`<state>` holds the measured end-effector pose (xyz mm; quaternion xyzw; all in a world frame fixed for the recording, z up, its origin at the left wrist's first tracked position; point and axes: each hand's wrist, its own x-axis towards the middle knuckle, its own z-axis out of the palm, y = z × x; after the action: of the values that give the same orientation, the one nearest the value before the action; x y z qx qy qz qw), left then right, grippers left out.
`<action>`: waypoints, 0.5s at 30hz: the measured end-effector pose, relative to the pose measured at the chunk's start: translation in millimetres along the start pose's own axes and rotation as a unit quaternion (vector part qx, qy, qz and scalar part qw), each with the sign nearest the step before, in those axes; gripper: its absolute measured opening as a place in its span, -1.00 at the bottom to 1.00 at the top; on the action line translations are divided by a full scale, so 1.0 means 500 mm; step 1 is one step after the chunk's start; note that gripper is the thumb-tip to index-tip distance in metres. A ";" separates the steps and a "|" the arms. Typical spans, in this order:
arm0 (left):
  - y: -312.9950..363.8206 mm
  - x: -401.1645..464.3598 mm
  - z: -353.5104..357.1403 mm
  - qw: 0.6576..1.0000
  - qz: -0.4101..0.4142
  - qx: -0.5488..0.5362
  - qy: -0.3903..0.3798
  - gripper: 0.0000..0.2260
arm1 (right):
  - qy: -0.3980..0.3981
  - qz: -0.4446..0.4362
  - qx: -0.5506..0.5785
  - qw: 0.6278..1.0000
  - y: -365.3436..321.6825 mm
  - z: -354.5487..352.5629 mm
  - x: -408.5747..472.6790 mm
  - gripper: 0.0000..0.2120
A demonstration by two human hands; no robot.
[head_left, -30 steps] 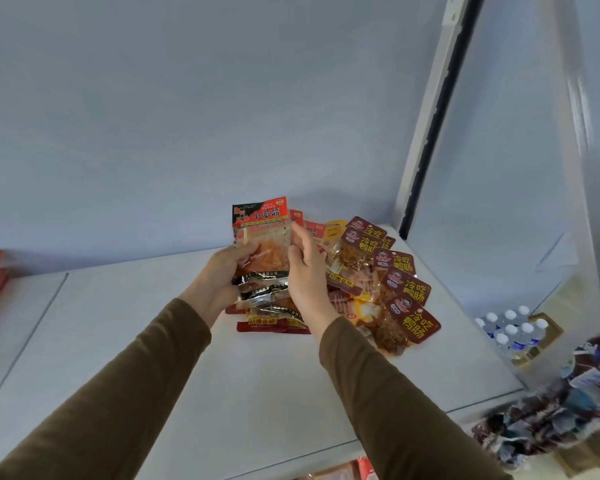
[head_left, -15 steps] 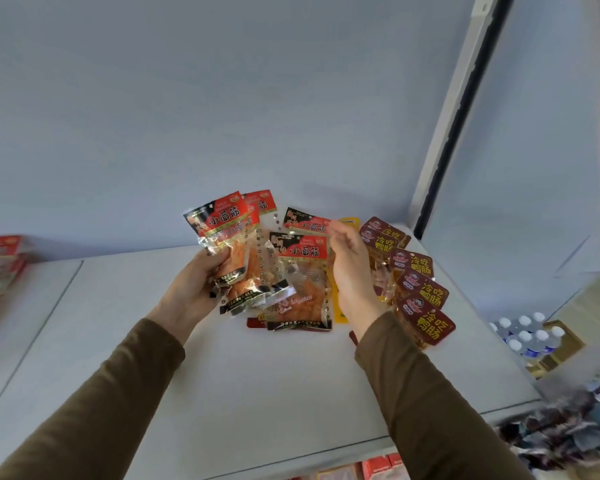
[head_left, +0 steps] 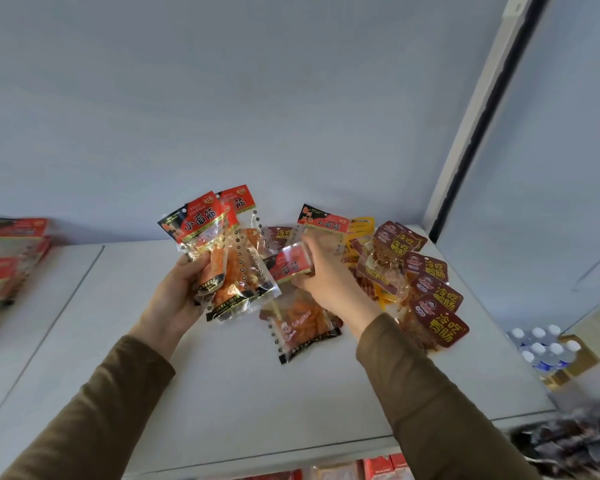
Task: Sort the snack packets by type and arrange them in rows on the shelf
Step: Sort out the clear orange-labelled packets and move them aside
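At 9 o'clock, red boxes sat blurred, cut off by the frame. Your left hand gripped a fan of packets reading 小面筋 above the shelf. Your right hand pinched another 小面筋 packet. At 3 o'clock lay maroon 冷吃鸭肠 packets; smaller print was unreadable.

Red packets now farther apart.
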<state>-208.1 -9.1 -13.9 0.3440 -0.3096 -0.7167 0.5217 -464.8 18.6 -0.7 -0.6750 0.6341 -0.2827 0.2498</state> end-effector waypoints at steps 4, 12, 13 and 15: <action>0.017 -0.014 -0.024 0.999 0.032 -0.003 0.029 -0.63 | 0.150 0.037 -0.042 0.987 0.017 -0.047 0.041 -0.60; 0.020 -0.043 -0.029 0.998 0.026 -0.048 0.029 -0.71 | 0.149 0.170 -0.133 0.965 0.042 -0.064 0.135 -0.63; 0.022 -0.045 -0.026 0.998 0.027 -0.054 0.025 -0.71 | 0.153 0.166 -0.124 0.966 0.042 -0.059 0.139 -0.66; 0.024 -0.050 -0.024 0.998 0.029 -0.060 0.019 -0.72 | 0.168 0.157 -0.098 0.968 0.043 -0.046 0.141 -0.73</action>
<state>-186.6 10.5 -6.8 0.3168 -0.2658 -0.7115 0.5681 -493.9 -52.7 5.5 -0.5313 0.7895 -0.2858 0.1131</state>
